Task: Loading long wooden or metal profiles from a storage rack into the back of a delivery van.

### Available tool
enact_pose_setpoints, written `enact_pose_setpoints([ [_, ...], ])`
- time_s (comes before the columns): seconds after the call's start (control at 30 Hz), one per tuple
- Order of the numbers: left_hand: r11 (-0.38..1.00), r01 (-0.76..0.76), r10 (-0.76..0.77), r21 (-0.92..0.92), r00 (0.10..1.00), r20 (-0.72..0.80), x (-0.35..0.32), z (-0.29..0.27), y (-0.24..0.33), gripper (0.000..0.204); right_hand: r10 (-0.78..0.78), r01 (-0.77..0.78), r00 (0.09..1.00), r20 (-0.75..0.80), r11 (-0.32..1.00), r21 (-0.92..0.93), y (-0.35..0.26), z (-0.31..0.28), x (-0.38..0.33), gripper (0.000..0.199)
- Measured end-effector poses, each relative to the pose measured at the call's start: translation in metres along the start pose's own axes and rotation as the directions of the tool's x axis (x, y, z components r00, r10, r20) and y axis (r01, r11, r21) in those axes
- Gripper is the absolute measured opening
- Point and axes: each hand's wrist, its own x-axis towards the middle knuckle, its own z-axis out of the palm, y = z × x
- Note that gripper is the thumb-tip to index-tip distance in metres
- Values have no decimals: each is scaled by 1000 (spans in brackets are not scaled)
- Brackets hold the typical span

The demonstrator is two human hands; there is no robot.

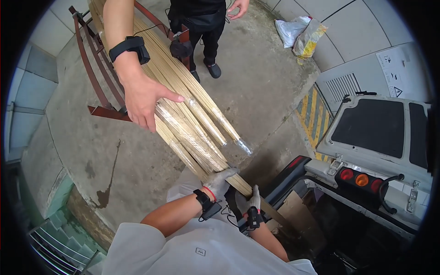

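Observation:
Several long, thin, pale-gold strips in clear-plastic-wrapped bundles slope from the upper left towards me. My left hand (219, 179), in a grey-white glove, is closed round the near part of one strip bundle (197, 140), fingers over its top. My gloved right hand (250, 199) grips the same bundle at its near end, by my waist. A co-worker's bare hand (149, 98) rests over the bundles farther up, thumb spread. Two other bundles (220, 123) lie to the right, one ending in loose clear wrap (244, 146). The undersides of my hands are hidden.
A reddish-brown metal rack (98, 68) supports the strips at far left. Another person in dark clothes (197, 27) stands behind. At right is a vehicle's open rear (362, 178) with cardboard (295, 213) inside. Bags (305, 36) lie by the wall; metal railings (59, 252) are lower left.

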Motion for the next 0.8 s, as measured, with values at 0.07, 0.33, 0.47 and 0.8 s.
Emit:
enact_pose_setpoints([
  [0.07, 999, -19, 21, 30, 997, -77, -7, 11, 28, 27, 209, -187, 963, 171, 973, -138, 5, 5, -24, 58],
  [0.33, 992, -84, 91, 90, 993, -79, -10, 16, 27, 23, -203, 160, 939, 277, 972, 170, -178, -200, 76, 90],
  [0.47, 968, -203, 211, 147, 976, -44, -6, 29, 22, 24, -102, 17, 975, 200, 923, 384, -268, -229, 94, 98],
  [0.8, 913, -183, 156, 365, 983, 101, 27, 89, -10, 48, -459, 457, 888, -18, 876, 154, -350, -266, 140, 18],
])
